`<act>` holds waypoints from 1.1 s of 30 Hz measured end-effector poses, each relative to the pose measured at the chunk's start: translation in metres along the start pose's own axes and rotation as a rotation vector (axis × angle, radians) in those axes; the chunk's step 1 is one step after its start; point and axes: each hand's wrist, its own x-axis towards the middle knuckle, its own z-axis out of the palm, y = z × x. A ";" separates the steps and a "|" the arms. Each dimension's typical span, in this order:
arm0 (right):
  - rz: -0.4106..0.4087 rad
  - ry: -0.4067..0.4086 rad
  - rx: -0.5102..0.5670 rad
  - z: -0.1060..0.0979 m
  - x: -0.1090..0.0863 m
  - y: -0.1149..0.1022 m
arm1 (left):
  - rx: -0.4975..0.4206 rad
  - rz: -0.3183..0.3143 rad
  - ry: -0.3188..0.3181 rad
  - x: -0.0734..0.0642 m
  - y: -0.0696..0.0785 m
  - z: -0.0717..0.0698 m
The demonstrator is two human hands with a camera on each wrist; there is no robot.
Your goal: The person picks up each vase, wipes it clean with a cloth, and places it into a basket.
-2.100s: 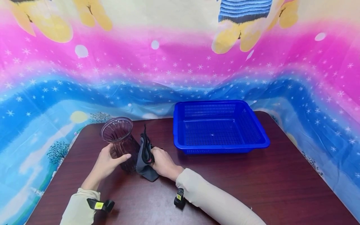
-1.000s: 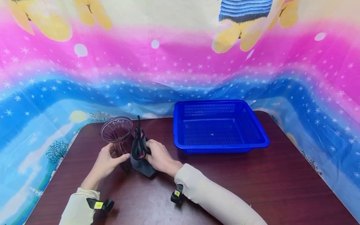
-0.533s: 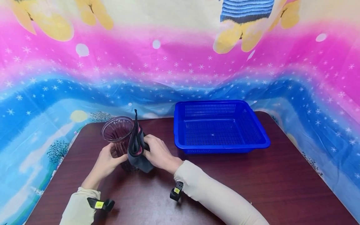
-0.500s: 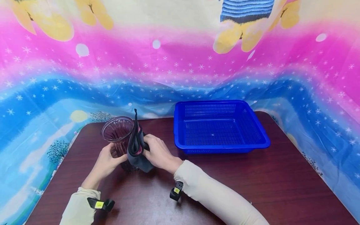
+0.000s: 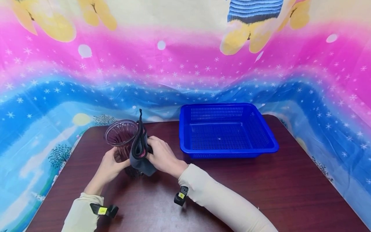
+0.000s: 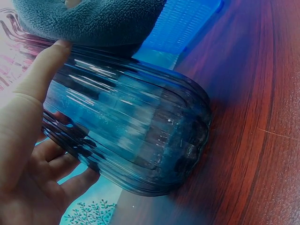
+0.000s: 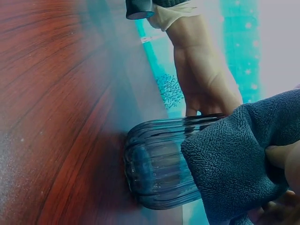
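Note:
A ribbed, purple-tinted glass vase point(image 5: 123, 149) with a flared rim stands on the left part of the table. My left hand point(image 5: 107, 167) grips it from the left, thumb across the near side and the other fingers behind; the left wrist view shows the vase's clear ribbed body point(image 6: 136, 117). My right hand point(image 5: 163, 156) holds a folded dark grey cloth point(image 5: 142, 162) with black edging against the vase's right side. In the right wrist view the fuzzy cloth point(image 7: 229, 164) overlaps the upper part of the vase point(image 7: 159, 164), and the thumb presses into its fold.
A blue plastic basket point(image 5: 229, 150) with perforated walls stands at the back right of the dark red-brown table point(image 5: 261, 190). A printed curtain point(image 5: 174, 67) hangs right behind the table and along its sides.
My right hand has moved the cloth leftward and slightly up, from the vase's lower right side to nearer its rim. The left hand and vase have stayed in place.

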 end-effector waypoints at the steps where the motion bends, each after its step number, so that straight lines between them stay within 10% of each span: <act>1: 0.005 -0.003 0.002 0.000 0.000 0.000 | 0.002 -0.001 -0.001 0.000 0.000 0.000; 33: 0.069 -0.098 -0.035 0.040 -0.023 0.048 | 0.003 -0.050 -0.013 -0.003 0.005 0.002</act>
